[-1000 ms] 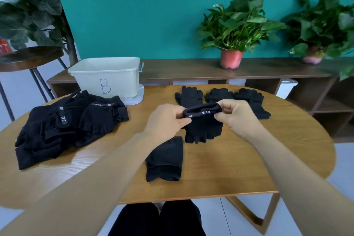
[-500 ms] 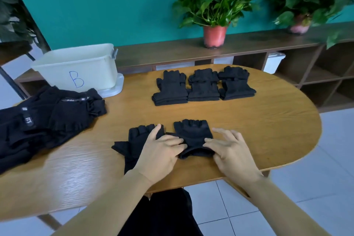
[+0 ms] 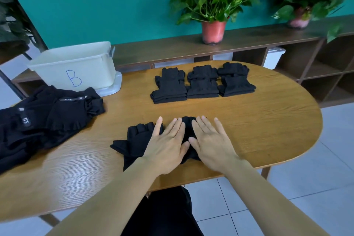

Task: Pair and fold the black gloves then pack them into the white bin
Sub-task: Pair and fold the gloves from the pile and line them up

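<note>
Gloves (image 3: 138, 140) under hands (image 3: 166, 143) (image 3: 210, 145), folded stacks (image 3: 203, 86) beyond

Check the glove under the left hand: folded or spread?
Spread. The glove lies flat on the table, finger stubs and thumb out; left hand rests on one edge.

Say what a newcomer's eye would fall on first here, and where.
The left hand and right hand press flat on black gloves at the near edge of the table. Behind them three folded pairs sit in a row; a loose glove heap lies at the left, by the white bin marked B.
</note>
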The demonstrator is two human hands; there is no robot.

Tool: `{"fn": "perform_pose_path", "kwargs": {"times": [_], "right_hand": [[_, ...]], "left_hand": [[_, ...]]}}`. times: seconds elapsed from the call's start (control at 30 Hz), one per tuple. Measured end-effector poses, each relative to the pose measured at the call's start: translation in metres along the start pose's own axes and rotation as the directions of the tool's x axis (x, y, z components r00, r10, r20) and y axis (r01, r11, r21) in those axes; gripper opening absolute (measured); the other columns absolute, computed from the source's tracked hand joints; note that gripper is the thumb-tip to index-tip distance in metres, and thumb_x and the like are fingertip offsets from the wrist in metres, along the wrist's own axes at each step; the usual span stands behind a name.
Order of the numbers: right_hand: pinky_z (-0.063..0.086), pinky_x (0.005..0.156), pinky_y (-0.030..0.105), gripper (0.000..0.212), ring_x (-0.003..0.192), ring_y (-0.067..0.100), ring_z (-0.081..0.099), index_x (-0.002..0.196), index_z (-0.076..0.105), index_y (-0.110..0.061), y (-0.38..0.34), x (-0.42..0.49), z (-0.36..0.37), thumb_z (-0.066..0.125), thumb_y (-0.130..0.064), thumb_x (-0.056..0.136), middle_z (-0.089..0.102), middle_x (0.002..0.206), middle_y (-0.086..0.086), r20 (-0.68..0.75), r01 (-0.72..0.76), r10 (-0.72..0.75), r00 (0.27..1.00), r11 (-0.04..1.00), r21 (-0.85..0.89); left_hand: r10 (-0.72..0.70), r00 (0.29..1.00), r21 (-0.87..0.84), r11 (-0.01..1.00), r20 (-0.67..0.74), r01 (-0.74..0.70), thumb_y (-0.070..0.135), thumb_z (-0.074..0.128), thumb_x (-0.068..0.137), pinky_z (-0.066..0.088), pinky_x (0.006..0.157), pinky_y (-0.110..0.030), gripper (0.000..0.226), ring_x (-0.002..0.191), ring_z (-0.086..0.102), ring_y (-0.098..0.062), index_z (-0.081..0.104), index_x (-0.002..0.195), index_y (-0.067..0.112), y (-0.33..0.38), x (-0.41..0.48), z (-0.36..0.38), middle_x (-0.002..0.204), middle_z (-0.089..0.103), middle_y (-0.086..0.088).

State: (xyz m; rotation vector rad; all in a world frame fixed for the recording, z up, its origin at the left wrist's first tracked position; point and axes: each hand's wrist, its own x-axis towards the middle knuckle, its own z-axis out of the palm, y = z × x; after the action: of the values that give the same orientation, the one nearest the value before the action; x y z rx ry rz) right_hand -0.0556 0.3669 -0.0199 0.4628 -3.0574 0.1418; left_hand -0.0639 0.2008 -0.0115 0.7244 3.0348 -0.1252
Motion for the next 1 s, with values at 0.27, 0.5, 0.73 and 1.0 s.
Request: {"fn": "perform_pose_path", "kwargs": {"times": [0.27,0.5,0.73,1.0], "right_hand": [[-0.015,0.12,0.04,0.102,0.147,0.012,-0.022,0.155,-0.012,-0.02,0.011,-0.002,0.013,-0.031,-0.069,0.067,-0.022,0.161,0.0,0.164,-0.025,0.021,0.986,0.999,0.024],[-0.019,0.118,0.039,0.072,0.145,0.009,-0.025,0.155,-0.012,-0.021,0.01,-0.001,0.004,-0.004,-0.059,0.094,-0.025,0.16,-0.003,0.253,-0.069,0.045,0.966,0.994,0.086],[-0.012,0.12,0.041,0.063,0.151,0.011,0.004,0.157,0.016,-0.02,-0.005,0.002,-0.03,0.011,-0.052,0.103,0.012,0.164,0.001,0.071,-0.015,0.002,0.997,0.983,0.185],[0.001,0.12,0.037,0.045,0.145,0.01,0.025,0.149,0.038,-0.022,-0.078,0.022,-0.056,0.031,-0.035,0.106,0.052,0.144,-0.002,-0.132,0.097,-0.084,0.988,0.991,0.096]], "left_hand": [[-0.005,1.0,-0.047,0.999,0.014,0.005,0.06,-0.016,0.09,-0.021,0.118,-0.041,0.079,0.147,-0.021,-0.006,-0.012,0.156,0.017,-0.003,-0.003,0.023,0.163,-0.015,0.003],[-0.005,0.999,-0.11,0.994,0.049,0.01,0.058,-0.011,0.091,-0.017,0.12,-0.041,0.076,0.147,-0.023,-0.007,-0.014,0.155,0.016,-0.004,-0.002,0.02,0.163,-0.017,0.002],[0.006,0.987,-0.119,0.993,-0.158,-0.026,0.059,-0.02,0.088,-0.023,0.117,-0.032,0.077,0.146,-0.025,-0.008,-0.023,0.15,0.014,-0.026,-0.013,-0.006,0.16,-0.023,0.001],[-0.108,0.945,-0.094,0.992,-0.31,0.082,0.055,-0.009,0.093,-0.025,0.114,-0.026,0.077,0.15,-0.007,-0.01,-0.006,0.156,0.009,-0.092,-0.075,-0.015,0.162,-0.004,-0.002]]}}
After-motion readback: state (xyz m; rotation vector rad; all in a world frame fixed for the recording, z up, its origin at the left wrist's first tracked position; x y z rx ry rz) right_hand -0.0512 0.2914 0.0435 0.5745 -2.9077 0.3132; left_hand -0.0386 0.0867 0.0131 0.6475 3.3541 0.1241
